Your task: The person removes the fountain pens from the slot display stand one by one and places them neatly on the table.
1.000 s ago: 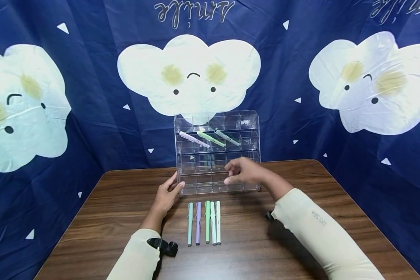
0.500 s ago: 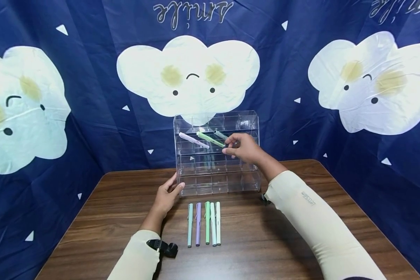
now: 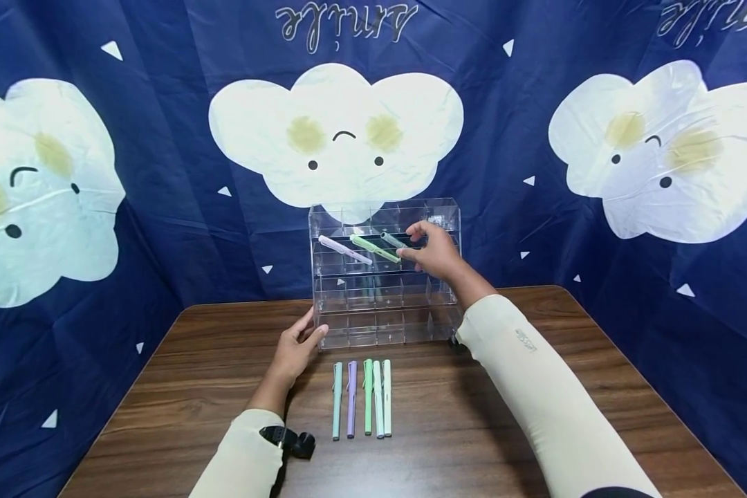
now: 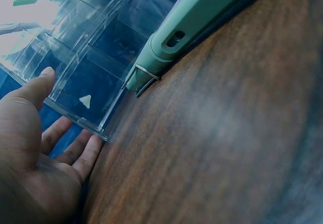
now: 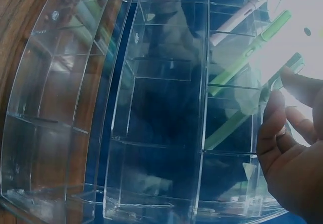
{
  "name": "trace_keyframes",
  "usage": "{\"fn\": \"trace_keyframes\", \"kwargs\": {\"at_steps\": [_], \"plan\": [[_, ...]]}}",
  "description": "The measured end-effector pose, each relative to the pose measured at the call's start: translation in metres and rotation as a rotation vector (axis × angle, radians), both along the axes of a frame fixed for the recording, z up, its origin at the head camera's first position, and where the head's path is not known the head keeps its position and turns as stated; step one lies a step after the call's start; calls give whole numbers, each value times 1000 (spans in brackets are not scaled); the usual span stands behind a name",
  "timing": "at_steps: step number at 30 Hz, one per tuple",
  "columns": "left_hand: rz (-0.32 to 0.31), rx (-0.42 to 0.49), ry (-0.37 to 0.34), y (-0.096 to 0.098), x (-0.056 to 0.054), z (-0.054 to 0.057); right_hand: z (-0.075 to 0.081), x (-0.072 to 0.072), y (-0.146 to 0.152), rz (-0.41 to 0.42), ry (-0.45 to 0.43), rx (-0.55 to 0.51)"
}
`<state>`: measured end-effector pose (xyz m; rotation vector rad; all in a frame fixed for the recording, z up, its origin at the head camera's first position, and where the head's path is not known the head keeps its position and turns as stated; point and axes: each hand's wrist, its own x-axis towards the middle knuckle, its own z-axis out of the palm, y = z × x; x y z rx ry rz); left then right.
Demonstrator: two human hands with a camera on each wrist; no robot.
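Observation:
A clear acrylic display rack (image 3: 361, 337) with tiered compartments stands at the back of the table. My left hand (image 3: 294, 353) holds its lower left side, thumb at the front edge and fingers along the side. My right hand (image 3: 438, 252) is at the upper tier, thumb and index finger pinching a grey-green pen (image 5: 227, 128) that leans there. Left of it on that tier lean a light green pen (image 3: 373, 247) and a pale lilac pen (image 3: 345, 250). The right hand hides part of the grey-green pen in the head view.
On the wooden table (image 3: 211, 387) before the rack lie several capped pens: a teal pen (image 3: 337, 401), a purple pen (image 3: 351, 400), a green pen (image 3: 368, 398) and two pale mint pens (image 3: 382, 399). A blue cloud-print curtain (image 3: 504, 138) hangs behind.
My right hand has risen from the rack's lower tiers to the grey-green pen on the upper tier. The left hand stays at the rack's side, and the pens on the table have not moved.

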<state>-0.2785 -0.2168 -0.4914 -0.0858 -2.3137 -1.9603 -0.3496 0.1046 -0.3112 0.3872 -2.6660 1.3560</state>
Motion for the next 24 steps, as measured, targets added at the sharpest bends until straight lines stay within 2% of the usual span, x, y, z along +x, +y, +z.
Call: {"fn": "trace_keyframes", "kwargs": {"at_steps": [6, 13, 24], "plan": [[3, 4, 2, 0, -3, -2, -6, -6, -3, -36, 6, -19], [5, 3, -2, 1, -1, -1, -14, -9, -11, -45, -2, -11], [-5, 21, 18, 0, -1, -1, -17, -11, -15, -47, 11, -37]]}}
